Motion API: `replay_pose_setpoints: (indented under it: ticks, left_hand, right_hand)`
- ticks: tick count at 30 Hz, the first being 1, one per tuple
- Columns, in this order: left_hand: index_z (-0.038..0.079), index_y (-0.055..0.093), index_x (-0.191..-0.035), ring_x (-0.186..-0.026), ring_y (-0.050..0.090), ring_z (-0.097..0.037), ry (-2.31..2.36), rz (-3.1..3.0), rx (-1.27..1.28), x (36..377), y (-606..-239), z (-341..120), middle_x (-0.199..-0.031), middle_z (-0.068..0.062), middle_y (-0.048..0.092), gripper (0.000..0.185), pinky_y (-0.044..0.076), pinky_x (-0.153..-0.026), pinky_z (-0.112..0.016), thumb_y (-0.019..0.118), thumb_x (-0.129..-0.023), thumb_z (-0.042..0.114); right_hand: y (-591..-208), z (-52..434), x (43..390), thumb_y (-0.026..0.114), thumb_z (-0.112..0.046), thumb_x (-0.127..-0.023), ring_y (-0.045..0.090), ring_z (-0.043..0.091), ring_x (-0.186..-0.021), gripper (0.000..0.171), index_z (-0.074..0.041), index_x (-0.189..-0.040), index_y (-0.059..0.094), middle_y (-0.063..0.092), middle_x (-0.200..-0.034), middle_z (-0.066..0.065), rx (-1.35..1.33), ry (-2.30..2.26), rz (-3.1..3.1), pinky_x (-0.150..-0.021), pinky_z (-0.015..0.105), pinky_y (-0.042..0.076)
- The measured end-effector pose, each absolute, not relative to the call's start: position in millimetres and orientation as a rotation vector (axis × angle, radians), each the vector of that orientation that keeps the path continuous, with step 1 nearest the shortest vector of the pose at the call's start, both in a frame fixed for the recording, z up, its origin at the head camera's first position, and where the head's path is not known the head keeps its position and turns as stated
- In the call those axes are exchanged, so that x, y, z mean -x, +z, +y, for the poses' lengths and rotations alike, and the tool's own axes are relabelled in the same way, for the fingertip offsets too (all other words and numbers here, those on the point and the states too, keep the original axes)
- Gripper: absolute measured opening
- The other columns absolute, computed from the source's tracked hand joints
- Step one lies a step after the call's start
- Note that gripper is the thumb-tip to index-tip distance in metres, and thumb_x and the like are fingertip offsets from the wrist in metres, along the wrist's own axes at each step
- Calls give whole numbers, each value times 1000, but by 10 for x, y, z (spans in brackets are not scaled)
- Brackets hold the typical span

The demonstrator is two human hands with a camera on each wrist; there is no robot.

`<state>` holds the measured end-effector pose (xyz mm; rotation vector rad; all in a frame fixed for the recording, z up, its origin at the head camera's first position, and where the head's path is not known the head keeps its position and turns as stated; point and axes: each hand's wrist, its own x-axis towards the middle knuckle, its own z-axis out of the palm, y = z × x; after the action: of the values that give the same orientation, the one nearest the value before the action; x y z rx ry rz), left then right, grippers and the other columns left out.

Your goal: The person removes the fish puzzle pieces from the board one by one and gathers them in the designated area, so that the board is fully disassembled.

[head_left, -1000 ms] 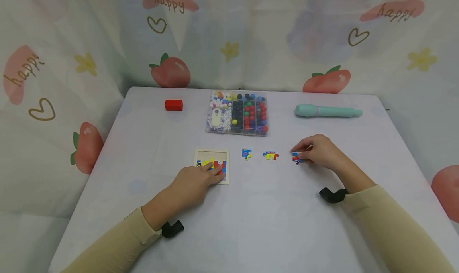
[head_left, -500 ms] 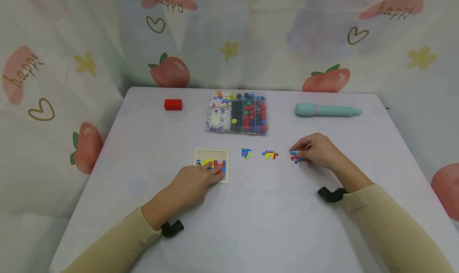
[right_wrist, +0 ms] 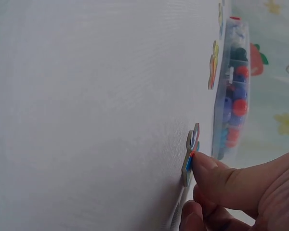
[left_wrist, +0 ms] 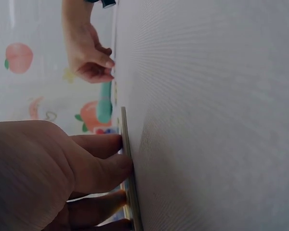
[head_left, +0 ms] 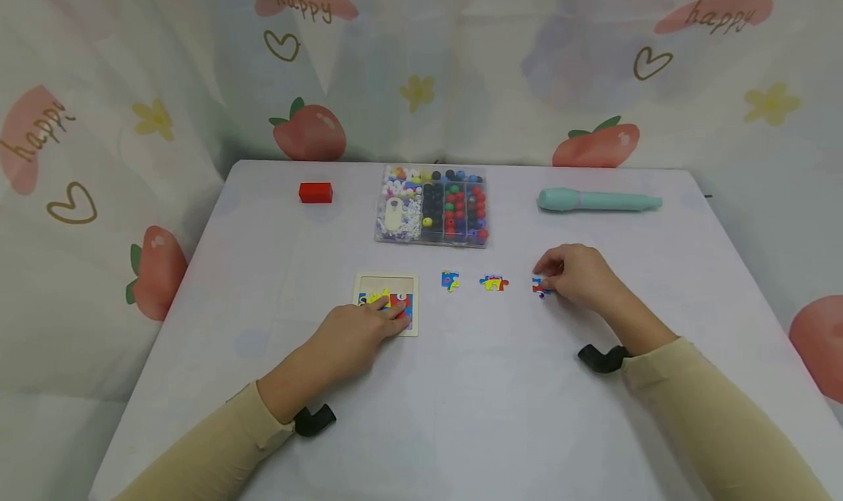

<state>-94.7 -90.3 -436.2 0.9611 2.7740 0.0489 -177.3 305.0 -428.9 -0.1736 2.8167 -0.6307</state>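
My left hand (head_left: 358, 336) lies over a small wooden puzzle tray (head_left: 388, 276), its fingers stretched across the coloured pieces in the lower part. In the left wrist view the thumb (left_wrist: 108, 171) touches the tray's near edge. The upper part of the tray shows bare wood. Farther right, my right hand (head_left: 579, 274) pinches a blue and red puzzle piece (right_wrist: 189, 161) by its edge, low at the tabletop; the fingertips cover part of it. Between the hands lie a blue and yellow puzzle piece (head_left: 450, 280) and a yellow and red puzzle piece (head_left: 494, 283).
A clear compartment box of beads (head_left: 432, 207) stands behind the puzzle pieces. To its left sits a red block (head_left: 315, 192), and to its right lies a mint-green pen-like tube (head_left: 599, 200). A patterned curtain (head_left: 487, 69) hangs behind the table.
My right hand has shifted slightly left with the puzzle piece, its fingers covering more of it. The left hand stays on the tray. The head view has moved a little.
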Motion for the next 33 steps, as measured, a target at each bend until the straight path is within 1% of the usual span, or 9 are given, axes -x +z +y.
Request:
replay_pose_setpoints:
  ticks: [5, 8, 13, 16, 18, 21, 24, 29, 33]
  left_hand:
    - [28, 62, -143, -142, 55, -22, 73, 2786, -992, 922, -4347, -904, -154, 7, 54, 48, 63, -85, -39, 66, -97, 13]
    - [26, 65, -140, -141, 56, -23, 85, 2799, -1011, 908, -4339, -900, -153, 5, 56, 46, 63, -88, -41, 67, -96, 11]
    - [24, 68, -137, -140, 56, -20, 90, 2834, -1041, 894, -4326, -904, -150, 6, 59, 44, 63, -90, -40, 70, -94, 12]
    - [23, 68, -137, -139, 58, -18, 95, 2870, -1032, 898, -4308, -936, -146, 5, 63, 43, 63, -89, -40, 72, -95, 17]
    - [22, 67, -138, -139, 58, -21, 113, 2894, -998, 919, -4297, -976, -145, 2, 64, 42, 62, -92, -41, 72, -95, 21]
    - [20, 64, -141, -144, 53, -26, 129, 2912, -894, 985, -4284, -1060, -149, -2, 61, 47, 55, -106, -44, 72, -96, 30]
    - [18, 57, -148, -150, 43, -33, 142, 2892, -757, 1065, -4276, -1154, -158, -7, 51, 58, 42, -119, -52, 72, -95, 38]
    - [19, 41, -158, -156, 29, -41, 141, 2859, -573, 1162, -4309, -1280, -167, -13, 36, 80, 29, -122, -65, 70, -92, 54]
    - [26, 31, -162, -159, 19, -43, 133, 2826, -495, 1211, -4354, -1363, -171, -13, 25, 92, 20, -123, -68, 69, -88, 64]
  right_hand:
    - [-4268, 3010, 1759, 74, -8, -87, 61, 23, -90, 16, -15, -100, 78, 69, -91, 5, 173, -661, 2815, -78, 31, 47]
    - [-4239, 2957, 1750, 74, -9, -88, 60, 23, -90, 16, -15, -102, 78, 67, -92, 5, 174, -688, 2807, -77, 31, 48]
    - [-4159, 2788, 1729, 75, -10, -88, 59, 23, -88, 19, -14, -107, 78, 65, -92, 6, 191, -743, 2788, -72, 31, 48]
    - [-4135, 2647, 1721, 74, -9, -89, 59, 23, -88, 21, -14, -109, 78, 67, -94, 6, 243, -780, 2773, -72, 31, 48]
    - [-4137, 2534, 1714, 75, -8, -89, 59, 23, -88, 22, -14, -109, 78, 68, -94, 5, 290, -799, 2763, -73, 31, 48]
    - [-4169, 2342, 1698, 76, -8, -88, 60, 21, -87, 22, -15, -109, 79, 70, -92, 2, 389, -805, 2751, -77, 31, 48]
    - [-4197, 2110, 1667, 77, -9, -88, 60, 18, -84, 23, -16, -109, 79, 70, -91, 0, 474, -805, 2720, -76, 31, 49]
    - [-4210, 1677, 1605, 77, -11, -89, 60, 16, -82, 24, -18, -112, 77, 68, -92, -3, 571, -814, 2645, -74, 30, 51]
    - [-4226, 1356, 1582, 78, -11, -88, 59, 16, -83, 28, -18, -115, 76, 66, -92, -4, 644, -851, 2591, -75, 29, 53]
